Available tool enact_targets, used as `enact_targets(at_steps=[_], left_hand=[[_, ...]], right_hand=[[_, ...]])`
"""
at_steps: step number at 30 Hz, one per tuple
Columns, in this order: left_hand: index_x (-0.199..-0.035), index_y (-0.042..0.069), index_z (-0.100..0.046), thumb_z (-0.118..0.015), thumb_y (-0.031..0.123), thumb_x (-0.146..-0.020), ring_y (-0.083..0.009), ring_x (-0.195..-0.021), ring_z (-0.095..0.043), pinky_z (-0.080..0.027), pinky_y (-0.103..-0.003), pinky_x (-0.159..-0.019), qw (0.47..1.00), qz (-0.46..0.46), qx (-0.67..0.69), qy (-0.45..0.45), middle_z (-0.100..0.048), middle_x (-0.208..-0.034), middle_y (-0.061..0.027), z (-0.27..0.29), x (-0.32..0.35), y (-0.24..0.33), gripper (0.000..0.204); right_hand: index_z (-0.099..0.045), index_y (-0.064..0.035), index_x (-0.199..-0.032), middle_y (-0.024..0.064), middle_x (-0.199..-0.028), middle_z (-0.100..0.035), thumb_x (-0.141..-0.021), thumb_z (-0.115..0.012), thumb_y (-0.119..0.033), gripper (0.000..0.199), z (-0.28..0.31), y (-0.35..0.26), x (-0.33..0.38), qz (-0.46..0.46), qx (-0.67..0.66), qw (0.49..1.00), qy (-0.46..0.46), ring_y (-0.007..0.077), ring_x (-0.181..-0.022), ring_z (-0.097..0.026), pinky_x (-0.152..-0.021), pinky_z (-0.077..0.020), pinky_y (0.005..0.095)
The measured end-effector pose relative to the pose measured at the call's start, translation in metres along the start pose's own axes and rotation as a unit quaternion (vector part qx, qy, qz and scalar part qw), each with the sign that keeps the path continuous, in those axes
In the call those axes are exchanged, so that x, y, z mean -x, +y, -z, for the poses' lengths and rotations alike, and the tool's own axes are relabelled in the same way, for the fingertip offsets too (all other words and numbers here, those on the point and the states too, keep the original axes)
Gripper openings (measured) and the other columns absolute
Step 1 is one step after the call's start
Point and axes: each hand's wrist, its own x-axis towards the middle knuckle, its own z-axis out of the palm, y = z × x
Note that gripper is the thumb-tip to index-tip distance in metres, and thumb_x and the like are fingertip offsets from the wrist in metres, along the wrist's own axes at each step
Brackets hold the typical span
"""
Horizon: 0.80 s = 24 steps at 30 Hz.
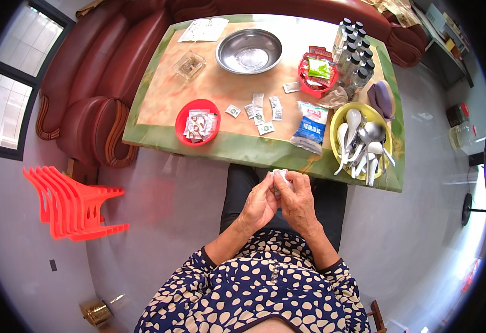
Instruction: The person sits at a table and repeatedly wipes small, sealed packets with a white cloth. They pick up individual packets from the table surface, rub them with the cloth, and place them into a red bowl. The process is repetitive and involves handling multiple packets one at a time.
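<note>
Head view, ordered near to far. Nearest, above the lap and just short of the counter's (209, 145) green edge, the left hand (258, 206) and right hand (298, 201) meet around one small white sachet (279, 176). The fingers of both hands are closed on it, pinching its upper edge from either side; the sachet's lower part is hidden between the hands.

The work appears to be tearing the sachet open. To do it well, the pinch points should sit close together at the top seam, the packet held upright, and the pull kept short so that the contents stay inside; this is a judgement, not something seen.

On the counter's near side: one red plate (183, 119) with a heap of sachets, too overlapped to count; about six loose sachets (258, 114) lying flat near the middle, with a seventh apart beside the basket; one blue-and-white bag (312, 127); one yellow bowl (337, 119) holding white and metal spoons, number unclear.

Farther back: one red basket (316, 75) with a green packet; a cluster of roughly ten dark-capped clear bottles (356, 58); one steel basin (249, 51); one clear glass dish (189, 65); one sheet of paper (204, 29).
</note>
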Motion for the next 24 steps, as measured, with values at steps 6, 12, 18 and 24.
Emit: enact_targets(at_steps=[6,12,18,24], left_hand=[[-0.129,-0.003,-0.045,-0.037,0.023,-0.102,-0.0249,-0.119,-0.051,-0.041,-0.040,-0.103,1.000,0.009,-0.002,0.006,-0.053,-0.129,-0.0173,-0.005,0.000,0.006,0.039],[-0.131,-0.003,-0.044,-0.048,0.011,-0.096,-0.0291,-0.117,-0.054,-0.047,-0.040,-0.097,0.997,-0.008,-0.043,0.057,-0.054,-0.128,-0.0196,0.010,0.002,0.007,0.038],[-0.119,0.001,-0.048,-0.048,0.011,-0.097,-0.0210,-0.105,-0.059,-0.050,-0.037,-0.091,0.994,-0.026,-0.080,0.064,-0.059,-0.118,-0.0141,0.005,0.004,0.000,0.024],[-0.119,0.000,-0.049,-0.047,0.011,-0.097,-0.0204,-0.105,-0.060,-0.051,-0.037,-0.091,0.995,-0.018,-0.083,0.056,-0.061,-0.114,-0.0115,0.008,0.002,-0.003,0.024]], right_hand=[[-0.063,-0.0035,-0.116,0.0125,-0.097,-0.053,-0.067,-0.062,0.002,0.049,0.002,-0.004,0.012,0.033,0.010,0.998,-0.044,0.0279,-0.086,-0.050,-0.074,-0.0456,0.0357],[-0.062,-0.0037,-0.111,0.0103,-0.095,-0.053,-0.074,-0.059,0.008,0.039,0.023,0.000,0.020,-0.005,-0.146,0.973,-0.181,0.0263,-0.086,-0.051,-0.075,-0.0441,0.0339],[-0.060,-0.0013,-0.113,0.0136,-0.099,-0.052,-0.073,-0.061,0.005,0.040,0.022,0.006,0.002,-0.061,-0.129,0.989,-0.040,0.0291,-0.090,-0.051,-0.076,-0.0452,0.0357],[-0.061,-0.0014,-0.111,0.0145,-0.101,-0.053,-0.069,-0.062,0.007,0.043,0.013,0.006,0.015,-0.022,-0.003,0.998,-0.060,0.0303,-0.088,-0.053,-0.076,-0.0476,0.0366]])
